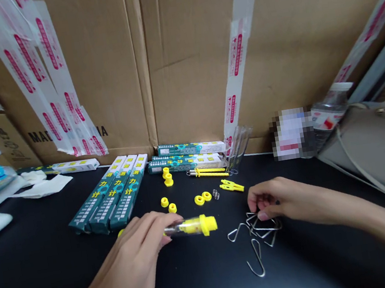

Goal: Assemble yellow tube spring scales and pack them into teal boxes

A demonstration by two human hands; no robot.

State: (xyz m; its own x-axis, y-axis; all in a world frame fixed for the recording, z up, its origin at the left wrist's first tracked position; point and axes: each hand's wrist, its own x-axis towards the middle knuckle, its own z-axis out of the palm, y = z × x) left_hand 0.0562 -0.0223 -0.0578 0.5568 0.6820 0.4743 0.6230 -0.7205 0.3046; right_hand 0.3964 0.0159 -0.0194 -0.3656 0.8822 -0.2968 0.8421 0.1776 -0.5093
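The tube (pixel 194 225) is clasped by the left hand (pixel 137 255); the right hand (pixel 278 201) grip, pinched on wire hooks (pixel 260 228) just beneath, is best kept to one.

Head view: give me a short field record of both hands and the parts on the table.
left hand: grips clear plastic tube with yellow cap, roughly level
right hand: fingertips on pile of bent metal wire hooks; grip unclear
beyond the tube: small yellow plastic rings, loose
beyond left hand: three long green cardboard boxes, side by side
surface: black tabletop
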